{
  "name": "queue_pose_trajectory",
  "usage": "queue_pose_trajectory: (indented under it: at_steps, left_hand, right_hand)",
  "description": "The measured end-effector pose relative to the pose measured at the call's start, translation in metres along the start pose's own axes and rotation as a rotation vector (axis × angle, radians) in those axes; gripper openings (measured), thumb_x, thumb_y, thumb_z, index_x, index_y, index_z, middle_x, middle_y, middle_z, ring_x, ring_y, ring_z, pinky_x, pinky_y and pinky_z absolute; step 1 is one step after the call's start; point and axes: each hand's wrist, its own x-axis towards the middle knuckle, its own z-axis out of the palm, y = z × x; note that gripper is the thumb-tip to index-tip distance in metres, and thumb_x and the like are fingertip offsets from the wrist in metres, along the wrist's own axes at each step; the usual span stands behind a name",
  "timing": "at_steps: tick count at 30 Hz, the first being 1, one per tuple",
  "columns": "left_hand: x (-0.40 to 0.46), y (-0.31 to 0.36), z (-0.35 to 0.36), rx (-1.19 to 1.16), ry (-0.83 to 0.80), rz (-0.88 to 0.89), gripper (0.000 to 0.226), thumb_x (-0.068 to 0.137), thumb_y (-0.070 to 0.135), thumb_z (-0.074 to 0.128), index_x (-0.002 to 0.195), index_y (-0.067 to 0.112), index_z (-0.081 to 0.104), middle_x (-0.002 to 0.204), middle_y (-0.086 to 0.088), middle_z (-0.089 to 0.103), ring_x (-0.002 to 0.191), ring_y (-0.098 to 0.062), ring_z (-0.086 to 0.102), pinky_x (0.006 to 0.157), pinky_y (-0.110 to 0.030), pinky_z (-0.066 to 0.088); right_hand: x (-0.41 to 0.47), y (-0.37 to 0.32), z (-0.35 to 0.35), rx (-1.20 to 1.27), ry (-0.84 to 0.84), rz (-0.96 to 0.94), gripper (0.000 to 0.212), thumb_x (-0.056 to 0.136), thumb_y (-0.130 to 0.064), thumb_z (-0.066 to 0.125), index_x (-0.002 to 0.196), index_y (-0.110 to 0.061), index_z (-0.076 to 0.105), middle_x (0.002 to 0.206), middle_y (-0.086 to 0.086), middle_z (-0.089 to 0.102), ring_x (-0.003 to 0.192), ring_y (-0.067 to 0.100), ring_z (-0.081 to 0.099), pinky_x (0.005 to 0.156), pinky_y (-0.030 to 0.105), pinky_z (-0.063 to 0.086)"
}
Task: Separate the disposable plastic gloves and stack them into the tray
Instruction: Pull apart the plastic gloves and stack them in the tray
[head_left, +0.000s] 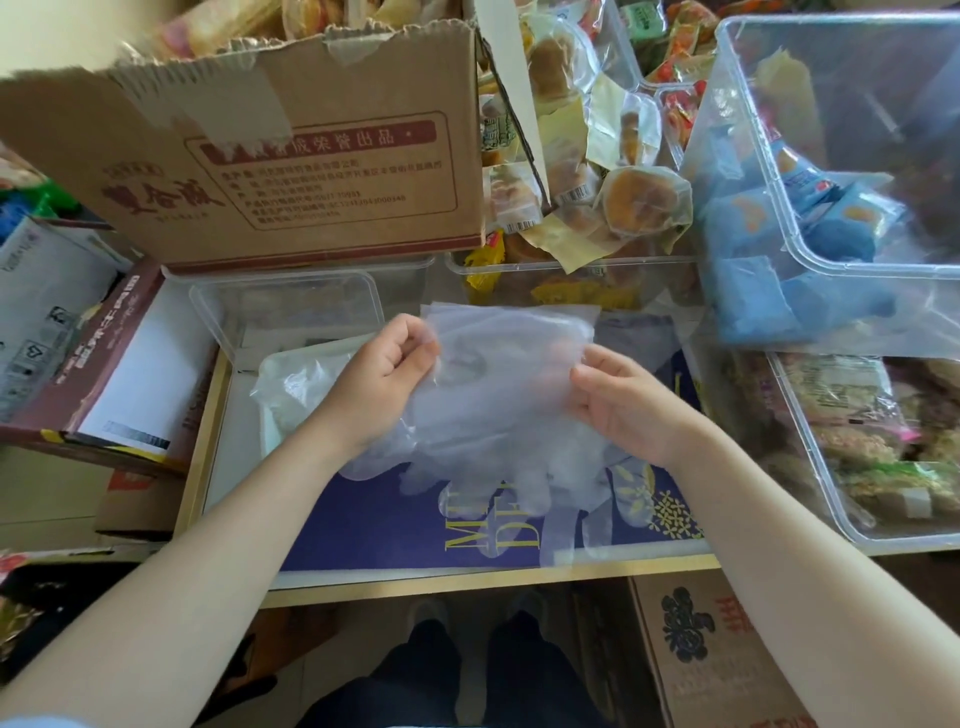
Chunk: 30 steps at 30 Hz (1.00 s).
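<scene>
Above the purple-topped table (363, 525), the left hand (382, 387) and right hand (618, 402) each pinched the cuff edge of a clinging bunch of thin translucent plastic gloves (498, 410), still unseparated, while the clear shallow plastic tray (208, 312) behind seemed hardly filled.

I hold a bunch of thin, translucent disposable plastic gloves (498, 405) up over the purple surface, cuffs away from me, fingers drooping towards me. The shallow clear rectangular plastic tray (291, 306) sits just beyond, to the left, tilted, nothing visibly stacked inside.
</scene>
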Motion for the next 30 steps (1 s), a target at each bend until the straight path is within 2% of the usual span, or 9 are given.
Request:
queue_pose_trajectory:
  at_steps: [2, 5, 8, 12, 14, 18, 22, 27, 30]
  left_hand:
    - [0.000, 0.001, 0.000, -0.024, 0.010, -0.004, 0.020, 0.099, 0.013, 0.041, 0.082, 0.021, 0.048, 0.061, 0.018, 0.049, 0.061, 0.000, 0.040, 0.063, -0.013, 0.036]
    - [0.000, 0.006, -0.002, -0.060, 0.009, -0.010, 0.018, 0.100, 0.016, 0.039, 0.084, 0.019, 0.047, 0.065, 0.013, 0.044, 0.059, 0.000, 0.038, 0.060, -0.012, 0.035]
    - [0.001, 0.007, -0.009, -0.038, -0.016, -0.028, 0.021, 0.101, 0.015, 0.038, 0.083, 0.019, 0.048, 0.066, 0.011, 0.045, 0.060, -0.002, 0.039, 0.059, -0.016, 0.035]
    - [0.004, -0.002, -0.015, 0.078, 0.067, -0.094, 0.029, 0.101, 0.014, 0.038, 0.075, 0.019, 0.049, 0.067, 0.003, 0.044, 0.063, -0.010, 0.039, 0.064, -0.028, 0.034]
    - [0.005, -0.006, -0.014, 0.092, 0.129, -0.147, 0.030, 0.100, 0.016, 0.038, 0.073, 0.019, 0.050, 0.068, 0.001, 0.051, 0.065, -0.014, 0.046, 0.069, -0.031, 0.037]
    - [0.000, -0.014, -0.007, 0.148, 0.078, -0.275, 0.021, 0.096, 0.037, 0.046, 0.089, 0.020, 0.057, 0.095, -0.002, 0.066, 0.091, -0.018, 0.061, 0.086, -0.036, 0.044]
    - [-0.003, -0.024, -0.010, 0.126, 0.084, -0.260, 0.014, 0.093, 0.027, 0.056, 0.086, 0.015, 0.058, 0.094, -0.013, 0.069, 0.090, -0.032, 0.064, 0.087, -0.050, 0.047]
    - [-0.001, -0.020, -0.016, -0.061, 0.084, -0.272, 0.019, 0.097, 0.020, 0.048, 0.080, 0.019, 0.053, 0.075, -0.009, 0.053, 0.067, -0.020, 0.050, 0.060, -0.033, 0.045]
    - [-0.001, -0.024, -0.015, -0.144, -0.044, -0.356, 0.018, 0.098, 0.020, 0.048, 0.084, 0.016, 0.058, 0.077, -0.006, 0.059, 0.072, -0.019, 0.056, 0.065, -0.032, 0.047]
  right_hand:
    - [0.002, 0.009, 0.008, -0.045, 0.009, 0.061, 0.050, 0.064, -0.045, 0.081, 0.101, -0.013, 0.068, 0.097, 0.003, 0.072, 0.090, 0.015, 0.067, 0.078, 0.025, 0.053]
    - [0.005, 0.012, 0.017, -0.099, 0.022, 0.139, 0.026, 0.079, -0.030, 0.070, 0.096, -0.010, 0.066, 0.091, 0.000, 0.072, 0.084, 0.013, 0.068, 0.077, 0.026, 0.053]
    - [0.006, 0.010, 0.018, -0.116, 0.061, 0.135, 0.023, 0.077, -0.024, 0.073, 0.094, -0.008, 0.069, 0.090, 0.007, 0.071, 0.080, 0.019, 0.068, 0.079, 0.033, 0.055]
    - [0.006, 0.002, 0.024, -0.337, 0.101, 0.038, 0.004, 0.083, -0.011, 0.062, 0.085, -0.009, 0.066, 0.072, -0.002, 0.069, 0.065, 0.009, 0.065, 0.064, 0.020, 0.054]
    - [0.008, 0.002, 0.028, -0.428, 0.153, 0.006, 0.008, 0.086, -0.004, 0.061, 0.083, -0.010, 0.064, 0.070, -0.001, 0.067, 0.061, 0.009, 0.062, 0.061, 0.019, 0.052]
    - [0.014, 0.005, 0.036, -0.368, 0.289, -0.010, 0.016, 0.087, 0.000, 0.060, 0.078, -0.013, 0.062, 0.061, -0.007, 0.064, 0.053, 0.003, 0.059, 0.053, 0.016, 0.049]
    - [0.013, 0.011, 0.038, -0.273, 0.298, 0.001, 0.015, 0.086, 0.000, 0.061, 0.078, -0.013, 0.061, 0.061, -0.005, 0.062, 0.053, 0.006, 0.057, 0.051, 0.018, 0.048]
    - [0.005, 0.013, 0.035, -0.077, 0.088, 0.180, 0.018, 0.076, -0.007, 0.069, 0.093, -0.011, 0.064, 0.075, -0.003, 0.070, 0.067, 0.008, 0.067, 0.058, 0.019, 0.052]
    - [0.004, 0.019, 0.031, -0.103, 0.157, 0.275, 0.013, 0.076, -0.025, 0.068, 0.082, -0.015, 0.064, 0.068, -0.005, 0.067, 0.060, 0.006, 0.063, 0.057, 0.018, 0.048]
